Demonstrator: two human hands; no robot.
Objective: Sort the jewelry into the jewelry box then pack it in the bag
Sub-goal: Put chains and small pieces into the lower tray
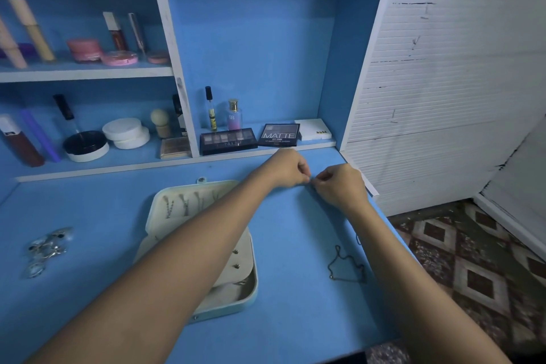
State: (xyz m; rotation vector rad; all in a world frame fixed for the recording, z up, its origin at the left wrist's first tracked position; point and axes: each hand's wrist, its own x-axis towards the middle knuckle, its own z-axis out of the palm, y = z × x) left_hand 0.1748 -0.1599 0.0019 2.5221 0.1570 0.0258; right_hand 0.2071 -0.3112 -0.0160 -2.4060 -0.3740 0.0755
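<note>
From the head camera, the person's left hand and right hand meet fingertip to fingertip above the far right part of the blue desk, fingers curled, both pinching something too small to identify. The left forearm crosses over the open jewelry box, which holds hanging earrings in its lid. A thin chain lies near the right forearm; a pile of silver jewelry sits far left.

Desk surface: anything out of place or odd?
A dark chain lies loosely tangled near the desk's right edge, away from the open jewelry box. A cluster of silver jewelry sits unsorted at far left.
</note>
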